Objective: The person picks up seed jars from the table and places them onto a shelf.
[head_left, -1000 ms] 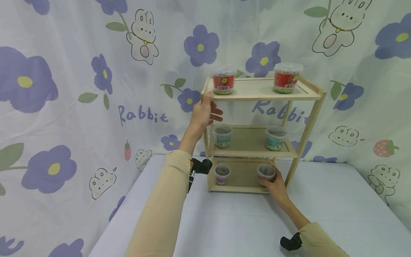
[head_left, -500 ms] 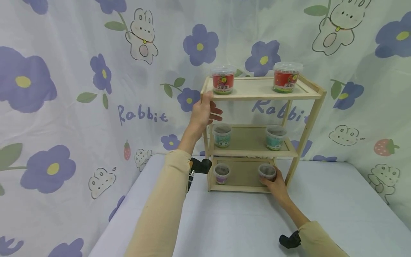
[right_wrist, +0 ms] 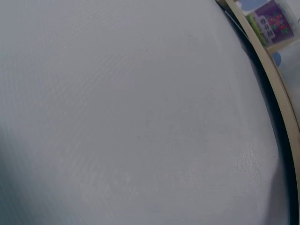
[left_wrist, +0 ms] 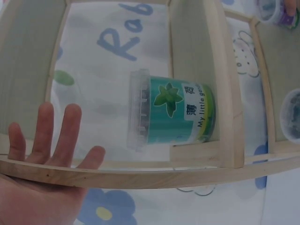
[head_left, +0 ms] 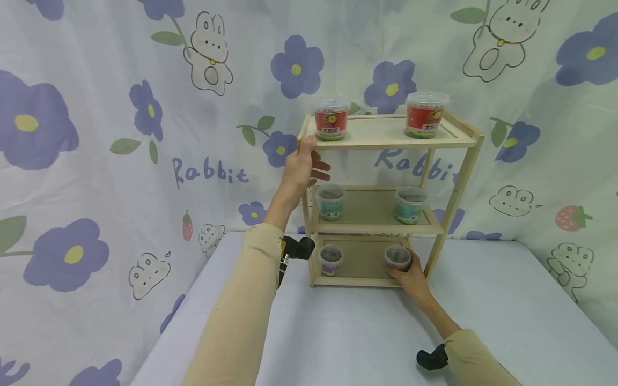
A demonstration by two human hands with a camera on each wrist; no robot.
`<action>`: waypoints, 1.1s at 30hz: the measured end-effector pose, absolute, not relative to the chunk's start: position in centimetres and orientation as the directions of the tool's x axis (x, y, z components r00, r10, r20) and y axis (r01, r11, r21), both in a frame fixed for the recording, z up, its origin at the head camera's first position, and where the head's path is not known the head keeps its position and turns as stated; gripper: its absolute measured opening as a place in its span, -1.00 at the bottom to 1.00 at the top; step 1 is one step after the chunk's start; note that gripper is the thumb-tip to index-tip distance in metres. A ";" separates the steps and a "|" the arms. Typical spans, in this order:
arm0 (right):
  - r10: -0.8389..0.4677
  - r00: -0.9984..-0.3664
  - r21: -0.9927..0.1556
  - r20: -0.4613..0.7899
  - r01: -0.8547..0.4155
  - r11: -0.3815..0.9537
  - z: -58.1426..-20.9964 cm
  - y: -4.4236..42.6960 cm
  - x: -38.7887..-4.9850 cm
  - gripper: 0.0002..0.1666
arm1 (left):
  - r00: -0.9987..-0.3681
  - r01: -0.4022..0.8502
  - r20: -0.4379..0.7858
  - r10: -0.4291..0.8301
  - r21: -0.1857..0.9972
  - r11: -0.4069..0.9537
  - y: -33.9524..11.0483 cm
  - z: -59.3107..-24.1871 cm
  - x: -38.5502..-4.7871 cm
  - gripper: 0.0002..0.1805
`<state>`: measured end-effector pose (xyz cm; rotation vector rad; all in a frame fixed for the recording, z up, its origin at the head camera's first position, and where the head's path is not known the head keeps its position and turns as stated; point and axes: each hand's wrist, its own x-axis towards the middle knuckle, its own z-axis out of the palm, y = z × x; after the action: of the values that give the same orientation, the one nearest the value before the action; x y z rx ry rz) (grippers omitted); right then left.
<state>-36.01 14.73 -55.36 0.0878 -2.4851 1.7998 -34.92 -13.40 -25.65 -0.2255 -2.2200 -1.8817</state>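
Note:
My left hand (head_left: 299,169) holds the upper left corner of a three-tier wooden shelf rack (head_left: 381,145). In the left wrist view its fingers (left_wrist: 70,126) reach past the inner side of the post; the thumb is hidden there. On the bottom tier, at the right, my right hand (head_left: 410,276) grips a small clear plastic cup (head_left: 397,258) with dark contents, thumb in front and fingers round the right side. A matching cup with a purple label (head_left: 330,261) stands at the left of that tier. The right wrist view does not plainly show the right hand.
Two lidded cups with red labels, left (head_left: 331,120) and right (head_left: 426,117), stand on the top tier. Teal-labelled cups, left (head_left: 330,203) and right (head_left: 410,205), stand on the middle one. The rack stands on a white-covered table (head_left: 338,332) before a patterned curtain (head_left: 96,203).
The head view has shifted slightly. Both hands keep their hold, and the cups show no clear movement on the rack.

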 end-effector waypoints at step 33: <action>-0.021 -0.986 -0.966 0.166 -0.167 0.198 -53.4 14.9 -34.7 0.26 | -0.960 0.270 0.279 -0.019 0.944 0.191 -13.4 -25.7 -34.7 -0.40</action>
<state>-34.68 14.90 -53.39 0.1838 -2.3391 1.9103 -34.74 -13.42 -25.67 -0.2409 -2.2369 -1.8484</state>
